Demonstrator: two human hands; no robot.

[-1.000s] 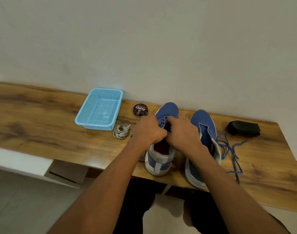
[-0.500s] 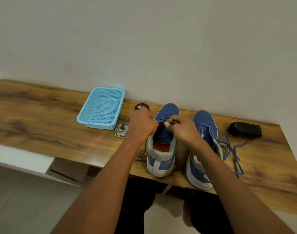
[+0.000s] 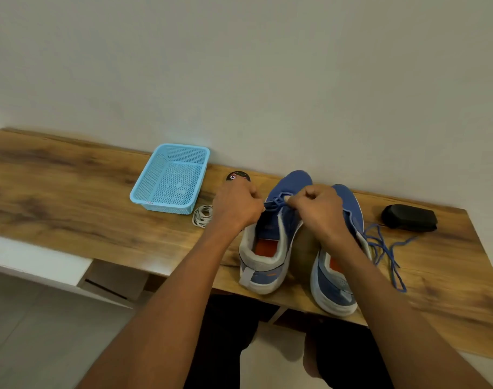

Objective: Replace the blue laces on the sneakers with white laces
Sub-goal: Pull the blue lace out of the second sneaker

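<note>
The wooden bench (image 3: 71, 197) is carrying everything, and the two blue sneakers are standing on it near its front edge, toes to the wall. The left sneaker (image 3: 267, 248) is the one being worked on: both hands are curled tight over its throat, the left hand (image 3: 236, 204) and the right hand (image 3: 318, 211) each pinching a strand of the blue lace (image 3: 276, 202) and drawing it sideways. The right sneaker (image 3: 335, 276) is sitting just beside it, partly under the right forearm, with its loosened blue lace (image 3: 385, 248) trailing across the bench toward the edge.

The biggest risk, as I am judging it, is the shoes themselves: both heels are overhanging or sitting close to the bench edge, and a hard tug on a snagging lace could drag the left sneaker off. Pulling both strands at once could also be cinching the lace in the eyelets instead of freeing it. The trailing lace could be catching on the forearm and sliding off the bench.

To the left, the light blue basket (image 3: 144, 192) is standing well clear. A black brush-like block (image 3: 409, 217) is lying to the right of the shoes, out of the way. The coiled white laces (image 3: 201, 216) are lying just beside the left wrist, close enough to be swept aside. A small round polish tin (image 3: 237, 176) is peeping from behind the left hand, touching distance from the knuckles.
</note>
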